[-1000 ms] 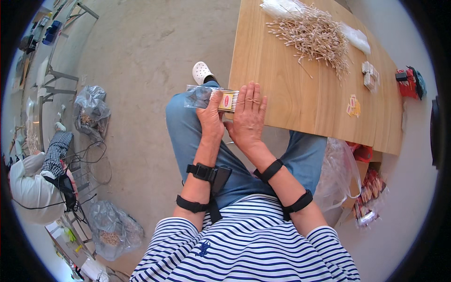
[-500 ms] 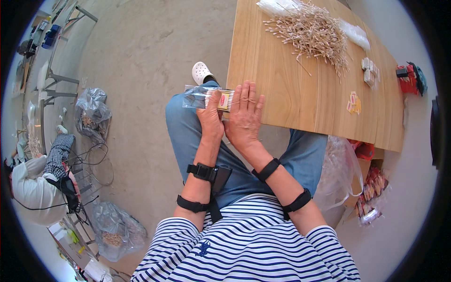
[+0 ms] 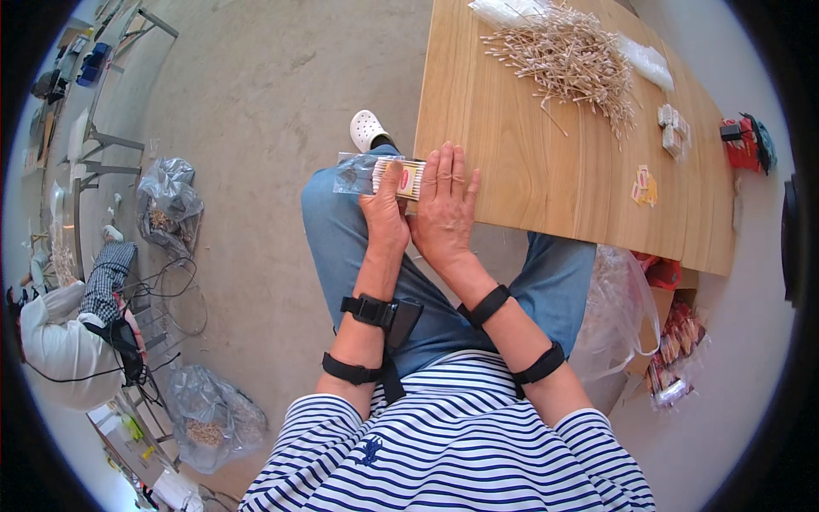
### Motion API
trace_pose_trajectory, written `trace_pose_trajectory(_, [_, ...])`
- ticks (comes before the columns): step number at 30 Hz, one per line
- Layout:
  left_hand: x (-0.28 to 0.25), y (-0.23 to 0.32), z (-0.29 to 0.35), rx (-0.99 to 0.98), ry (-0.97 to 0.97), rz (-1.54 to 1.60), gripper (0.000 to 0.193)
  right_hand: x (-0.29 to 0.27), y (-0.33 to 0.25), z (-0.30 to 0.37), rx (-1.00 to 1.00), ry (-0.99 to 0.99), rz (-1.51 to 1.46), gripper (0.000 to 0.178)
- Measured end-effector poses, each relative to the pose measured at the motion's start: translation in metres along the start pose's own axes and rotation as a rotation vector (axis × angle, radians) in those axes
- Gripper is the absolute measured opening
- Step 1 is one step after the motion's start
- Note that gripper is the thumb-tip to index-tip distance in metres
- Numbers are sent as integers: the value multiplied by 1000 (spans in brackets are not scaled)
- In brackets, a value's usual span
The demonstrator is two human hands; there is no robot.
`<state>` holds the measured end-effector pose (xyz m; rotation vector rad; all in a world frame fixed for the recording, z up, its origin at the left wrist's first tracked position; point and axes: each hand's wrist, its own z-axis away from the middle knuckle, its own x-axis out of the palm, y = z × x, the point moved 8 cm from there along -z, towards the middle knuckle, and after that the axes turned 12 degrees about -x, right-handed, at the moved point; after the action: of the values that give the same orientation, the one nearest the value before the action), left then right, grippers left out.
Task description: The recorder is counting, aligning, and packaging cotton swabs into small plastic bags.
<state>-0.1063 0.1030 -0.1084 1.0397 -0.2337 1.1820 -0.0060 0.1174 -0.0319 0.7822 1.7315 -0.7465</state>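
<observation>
My left hand (image 3: 386, 215) grips a clear plastic packet of thin sticks (image 3: 380, 176) over my lap, at the near left corner of the wooden table (image 3: 512, 171). My right hand (image 3: 444, 209) lies flat against the packet's right end with fingers straight and together, resting on the table edge. A large loose heap of thin wooden sticks (image 3: 567, 61) lies at the far side of the table.
Small packets (image 3: 670, 136) and a yellow label (image 3: 643, 185) lie on the table's right part. A clear bag (image 3: 614, 311) hangs by my right knee, with red packets (image 3: 674, 341) in a box. Plastic bags (image 3: 171, 200) and another person (image 3: 72, 328) are on the floor at left.
The packet has shifted slightly left and toward me along the table edge. Both hands keep their hold and pose.
</observation>
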Motion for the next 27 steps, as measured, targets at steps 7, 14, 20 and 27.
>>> trace_pose_trajectory(7, [-6, -3, -3, -16, 5, -9, 15, -12, -19, 1, -129, -5, 36, 62])
trace_pose_trajectory(14, [-1, -1, 4, -36, -14, 15, 17, -2, -18, 1, -163, -2, -45, 60])
trace_pose_trajectory(20, [-17, 0, 11, -137, -40, 34, 17, 2, -15, 1, -188, -25, -13, 72])
trace_pose_trajectory(27, [-22, 4, 7, -94, -64, -73, 19, 1, -15, 2, -199, -51, -87, 98])
